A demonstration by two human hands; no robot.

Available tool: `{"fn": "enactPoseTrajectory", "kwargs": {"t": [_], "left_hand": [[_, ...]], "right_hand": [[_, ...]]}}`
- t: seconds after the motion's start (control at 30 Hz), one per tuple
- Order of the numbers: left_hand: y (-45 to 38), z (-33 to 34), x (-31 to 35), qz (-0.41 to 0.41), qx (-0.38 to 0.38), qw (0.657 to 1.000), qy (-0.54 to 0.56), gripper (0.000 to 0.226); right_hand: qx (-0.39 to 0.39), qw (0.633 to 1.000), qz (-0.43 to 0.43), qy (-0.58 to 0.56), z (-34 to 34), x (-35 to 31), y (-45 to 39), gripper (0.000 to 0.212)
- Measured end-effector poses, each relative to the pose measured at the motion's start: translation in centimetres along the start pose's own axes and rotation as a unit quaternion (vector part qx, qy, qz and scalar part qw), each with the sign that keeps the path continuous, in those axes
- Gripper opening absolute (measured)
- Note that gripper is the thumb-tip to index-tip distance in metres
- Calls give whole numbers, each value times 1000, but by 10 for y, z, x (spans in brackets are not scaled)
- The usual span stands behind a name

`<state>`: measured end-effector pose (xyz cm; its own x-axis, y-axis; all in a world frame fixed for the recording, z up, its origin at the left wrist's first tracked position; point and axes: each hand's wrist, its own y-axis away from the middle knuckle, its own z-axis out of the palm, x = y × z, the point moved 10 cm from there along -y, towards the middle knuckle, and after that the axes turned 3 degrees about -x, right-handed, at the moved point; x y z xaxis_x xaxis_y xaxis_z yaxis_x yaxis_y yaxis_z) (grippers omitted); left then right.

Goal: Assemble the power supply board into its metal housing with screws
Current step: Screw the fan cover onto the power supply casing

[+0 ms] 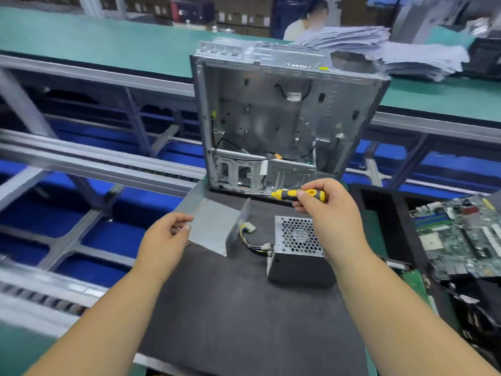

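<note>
Right hand [328,210]: fingers and thumb curled round one yellow-and-black screwdriver [299,194], held roughly level with its tip pointing left, above the work surface. Left hand [165,234]: fingers loosely bent, fingertips just beside the near left edge of one bent grey metal cover [214,226]; whether they touch it cannot be told, and nothing is gripped.

Under the right hand, one power supply unit [298,251] with a perforated honeycomb grille on top and a dark side wall; its wire bundle [253,238], yellow and black, ends in two pale connectors between the unit and the cover. The cover lies open beside the unit, one wall standing upright. A few small specks on the mat near the left hand may be screws; too small to tell.

All of these rest on one dark foam mat [230,308]. Behind them, one open computer chassis [284,118] stands upright, its bare interior facing the viewer, loose cables inside. To the right, one tray [385,229] with green circuit boards [461,234] piled beside it. Beyond, one green conveyor belt [95,42] carries stacked grey sheets [393,50]; one person sits far behind.
</note>
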<state>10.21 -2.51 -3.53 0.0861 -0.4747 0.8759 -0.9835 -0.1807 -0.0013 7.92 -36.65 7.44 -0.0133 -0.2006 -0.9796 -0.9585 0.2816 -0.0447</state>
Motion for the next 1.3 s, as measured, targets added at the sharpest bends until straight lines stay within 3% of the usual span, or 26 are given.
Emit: {"fn": "enactPoseTrajectory", "kwargs": {"t": [0.27,0.5,0.87,1.3], "left_hand": [[16,-8,-59,-90,-9,992,-85,26],[3,0,-83,-120,-17,981,-153,16],[-28,19,-85,-89,-17,974,-206,12],[-32,31,-73,23,-64,963,-261,10]], "right_hand": [[-34,999,21,-21,37,13,5,10],[-27,999,34,-10,45,22,10,8],[6,999,38,1,44,24,8,10],[-3,999,51,-16,55,27,12,8]]}}
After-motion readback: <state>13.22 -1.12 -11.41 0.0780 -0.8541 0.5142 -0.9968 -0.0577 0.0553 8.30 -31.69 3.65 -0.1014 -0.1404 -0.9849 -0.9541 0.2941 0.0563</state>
